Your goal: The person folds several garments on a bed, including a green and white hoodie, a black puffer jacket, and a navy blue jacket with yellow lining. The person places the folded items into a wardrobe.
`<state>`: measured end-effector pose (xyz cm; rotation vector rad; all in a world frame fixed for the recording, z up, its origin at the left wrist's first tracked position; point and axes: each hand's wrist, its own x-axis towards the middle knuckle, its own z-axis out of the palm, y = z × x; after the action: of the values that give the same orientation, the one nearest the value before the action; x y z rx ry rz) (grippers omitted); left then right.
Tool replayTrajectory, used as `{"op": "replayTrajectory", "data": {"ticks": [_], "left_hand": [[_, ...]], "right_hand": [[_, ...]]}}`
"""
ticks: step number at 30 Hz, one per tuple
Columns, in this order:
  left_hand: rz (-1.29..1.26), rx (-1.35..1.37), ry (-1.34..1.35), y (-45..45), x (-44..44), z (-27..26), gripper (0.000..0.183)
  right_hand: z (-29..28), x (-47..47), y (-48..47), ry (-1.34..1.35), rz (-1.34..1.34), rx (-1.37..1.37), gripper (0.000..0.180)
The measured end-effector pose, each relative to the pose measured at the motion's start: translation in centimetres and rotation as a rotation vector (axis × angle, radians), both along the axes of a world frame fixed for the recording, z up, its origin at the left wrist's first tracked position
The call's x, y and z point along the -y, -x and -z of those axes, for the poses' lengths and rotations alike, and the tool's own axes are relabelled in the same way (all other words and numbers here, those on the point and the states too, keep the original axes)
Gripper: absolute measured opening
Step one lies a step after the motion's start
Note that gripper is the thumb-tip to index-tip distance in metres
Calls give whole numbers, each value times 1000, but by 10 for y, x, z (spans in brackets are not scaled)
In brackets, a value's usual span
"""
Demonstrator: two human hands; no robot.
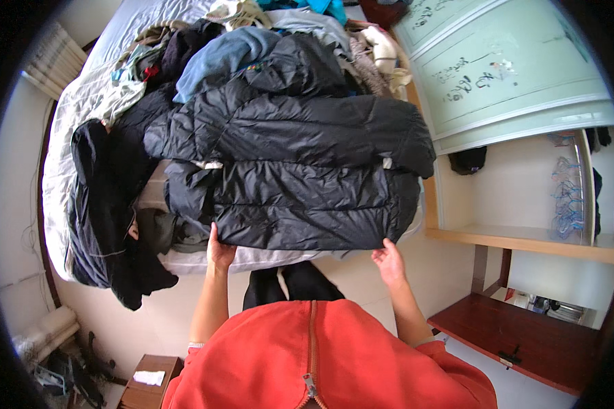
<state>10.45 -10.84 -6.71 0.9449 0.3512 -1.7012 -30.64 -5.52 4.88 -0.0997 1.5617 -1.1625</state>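
Note:
A black quilted puffer jacket point(307, 184) lies spread across the near part of the bed, its lower edge running straight towards me. My left hand point(221, 250) grips that edge near its left corner, thumb on top and fingers underneath. At the right corner my right hand point(389, 260) pinches the same edge between thumb and fingers. A dark garment point(97, 204) lies left of the jacket and hangs over the bed's edge. Behind the jacket sits a blue fleecy cloth point(225, 56). Dark grey clothing point(156, 230) shows under the jacket at the left.
Mixed clothes point(307, 25) are heaped at the back of the bed point(56, 204). To the right stands a wardrobe with pale green sliding doors point(506, 71), and hangers point(568, 199) in its open part. A dark red wooden panel point(517, 337) is below; a small brown cabinet point(151, 383) is lower left.

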Motion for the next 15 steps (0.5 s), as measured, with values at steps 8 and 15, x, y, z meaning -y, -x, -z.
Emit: {"op": "replayTrajectory", "data": {"ticks": [8, 15], "left_hand": [[-124, -24, 67, -10, -28, -69, 42], [-340, 47, -292, 22, -9, -133, 39]], "right_hand": [[2, 18, 11, -12, 111, -20, 17], [-24, 44, 15, 89, 54, 102, 33]]}}
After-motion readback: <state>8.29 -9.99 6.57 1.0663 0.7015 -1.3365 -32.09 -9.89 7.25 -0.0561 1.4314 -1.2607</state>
